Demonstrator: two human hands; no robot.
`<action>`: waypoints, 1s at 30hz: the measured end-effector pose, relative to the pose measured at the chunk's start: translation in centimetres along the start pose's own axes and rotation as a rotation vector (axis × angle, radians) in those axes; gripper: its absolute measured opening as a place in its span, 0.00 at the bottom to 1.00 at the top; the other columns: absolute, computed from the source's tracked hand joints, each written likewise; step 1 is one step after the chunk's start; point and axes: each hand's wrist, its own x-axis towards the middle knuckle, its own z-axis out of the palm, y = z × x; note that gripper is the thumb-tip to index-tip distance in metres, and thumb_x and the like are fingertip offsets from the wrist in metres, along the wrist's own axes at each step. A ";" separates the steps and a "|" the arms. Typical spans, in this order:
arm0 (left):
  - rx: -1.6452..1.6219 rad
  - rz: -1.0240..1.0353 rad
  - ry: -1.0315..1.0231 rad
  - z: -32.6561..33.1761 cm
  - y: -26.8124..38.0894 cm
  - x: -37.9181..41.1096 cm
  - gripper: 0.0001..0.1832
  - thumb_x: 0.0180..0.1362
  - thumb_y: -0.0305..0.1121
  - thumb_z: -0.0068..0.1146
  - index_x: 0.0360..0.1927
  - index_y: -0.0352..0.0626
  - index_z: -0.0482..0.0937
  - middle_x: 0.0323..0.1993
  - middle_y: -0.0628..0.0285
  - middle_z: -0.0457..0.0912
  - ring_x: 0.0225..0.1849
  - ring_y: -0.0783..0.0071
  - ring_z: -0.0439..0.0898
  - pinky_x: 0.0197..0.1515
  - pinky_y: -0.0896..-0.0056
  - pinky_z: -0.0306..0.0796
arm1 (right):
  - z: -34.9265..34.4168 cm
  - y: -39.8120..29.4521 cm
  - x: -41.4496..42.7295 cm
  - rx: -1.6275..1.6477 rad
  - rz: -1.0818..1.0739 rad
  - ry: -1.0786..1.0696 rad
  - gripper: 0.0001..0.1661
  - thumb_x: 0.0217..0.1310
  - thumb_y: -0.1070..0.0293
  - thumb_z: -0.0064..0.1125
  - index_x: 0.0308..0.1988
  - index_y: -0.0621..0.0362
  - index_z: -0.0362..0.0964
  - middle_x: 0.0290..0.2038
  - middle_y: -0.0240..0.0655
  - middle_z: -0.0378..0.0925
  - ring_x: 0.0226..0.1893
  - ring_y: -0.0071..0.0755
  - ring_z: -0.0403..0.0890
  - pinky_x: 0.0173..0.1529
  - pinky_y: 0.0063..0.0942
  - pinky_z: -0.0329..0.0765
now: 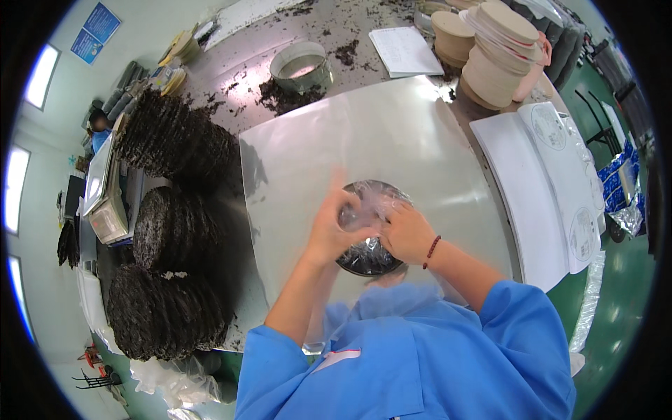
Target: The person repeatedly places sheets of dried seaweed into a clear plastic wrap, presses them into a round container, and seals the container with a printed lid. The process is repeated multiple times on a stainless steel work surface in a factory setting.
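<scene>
A round dark disc, wrapped in shiny clear plastic film, lies on the smooth metal sheet before me. My left hand curves around the disc's left side, with its thumb stretched across the top. Blur hides whether its fingers pinch the film. From the right, my right hand bunches its fingers on the film over the disc. A dark red bead bracelet circles that wrist. Film and hands cover the disc's middle; its dark rim shows above and below.
Several stacks of dark dried seaweed discs stand left of the metal sheet. Beyond it sits a metal ring among dark crumbs. Printed paper sheets lie right, below piled beige round pieces. A scale stands far left.
</scene>
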 end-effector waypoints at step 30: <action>0.789 0.307 -0.089 3.3 -3.4 -1.7 0.19 0.47 0.24 0.56 0.44 0.50 0.82 0.52 0.64 0.75 0.58 0.66 0.74 0.62 0.43 0.60 | -0.5 8.4 2.5 0.989 0.470 -0.017 0.24 0.53 0.64 0.66 0.52 0.56 0.78 0.31 0.38 0.83 0.31 0.29 0.82 0.37 0.33 0.76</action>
